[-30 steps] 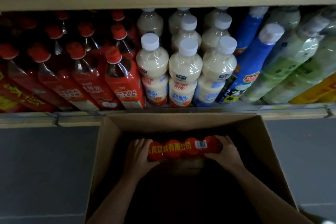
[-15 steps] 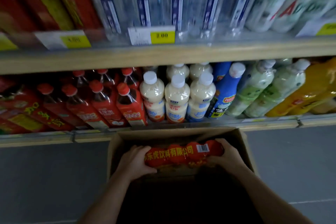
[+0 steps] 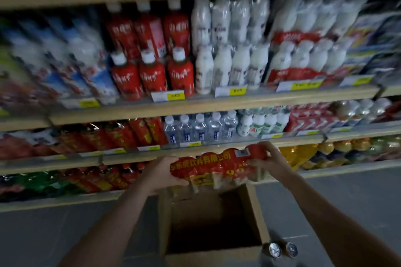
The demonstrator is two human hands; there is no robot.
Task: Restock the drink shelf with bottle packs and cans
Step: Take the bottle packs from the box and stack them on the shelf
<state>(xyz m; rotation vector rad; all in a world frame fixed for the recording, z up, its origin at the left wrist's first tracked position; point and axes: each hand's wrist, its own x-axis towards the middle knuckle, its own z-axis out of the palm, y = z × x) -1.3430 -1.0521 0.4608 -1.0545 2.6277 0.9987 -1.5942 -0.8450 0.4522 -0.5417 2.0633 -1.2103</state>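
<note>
A shrink-wrapped bottle pack [image 3: 219, 166] with red tops and yellow lettering hangs in the air above the open cardboard box [image 3: 258, 212]. My left hand [image 3: 161, 172] grips its left end and my right hand [image 3: 272, 159] grips its right end. The pack is level with the edge of a lower shelf [image 3: 130, 159] of the drink shelving, slightly tilted up to the right. Two cans [image 3: 283, 249] stand on the floor by the box's near right corner.
Wooden shelves run across the view, packed with red bottles [image 3: 152, 76], white milk bottle packs [image 3: 230, 67], water bottles [image 3: 199, 129] and yellow drinks [image 3: 308, 156]. Yellow price tags line the shelf edges. Grey floor lies on both sides of the box.
Both hands have lifted the pack up out of the box to shelf height. My view has tilted upward, showing higher shelves.
</note>
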